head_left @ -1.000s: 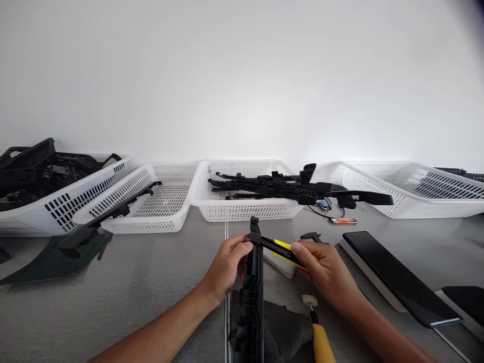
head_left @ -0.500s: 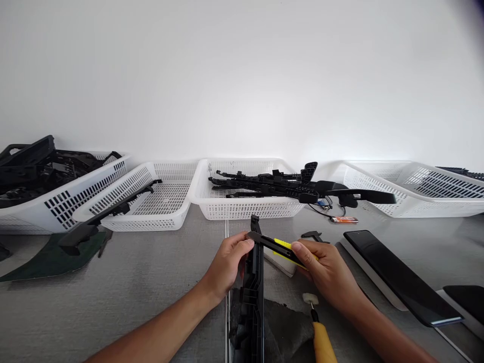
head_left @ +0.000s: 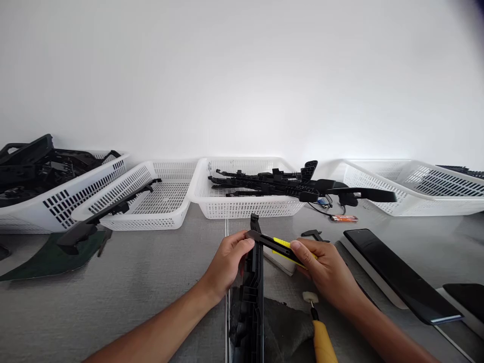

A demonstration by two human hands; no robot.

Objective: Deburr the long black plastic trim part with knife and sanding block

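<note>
My left hand (head_left: 228, 262) is closed around the upper part of a long black plastic part (head_left: 251, 297), which points away from me over the table. In my right hand (head_left: 325, 264) is a yellow-and-black utility knife (head_left: 282, 247), thumb on its yellow slider. The blade crosses the plastic part near its far end, and its tip lies by my left thumb and forefinger. Whether the edge touches the plastic I cannot tell. Below the part lies a dark sheet (head_left: 287, 327). Beside it rests a yellow-handled tool (head_left: 322, 340) with a pale tip.
Behind my hands, a white basket (head_left: 249, 209) holds several black plastic parts (head_left: 280, 186). More white baskets (head_left: 141, 222) line the wall. A phone (head_left: 397, 275) lies on a white block at right, near an orange lighter (head_left: 344, 219) and calipers (head_left: 312, 235). A green sheet (head_left: 53, 259) lies at left.
The knife has shifted very slightly left along with its tip at my left thumb. Both hands keep their holds, and the rest is almost unchanged.
</note>
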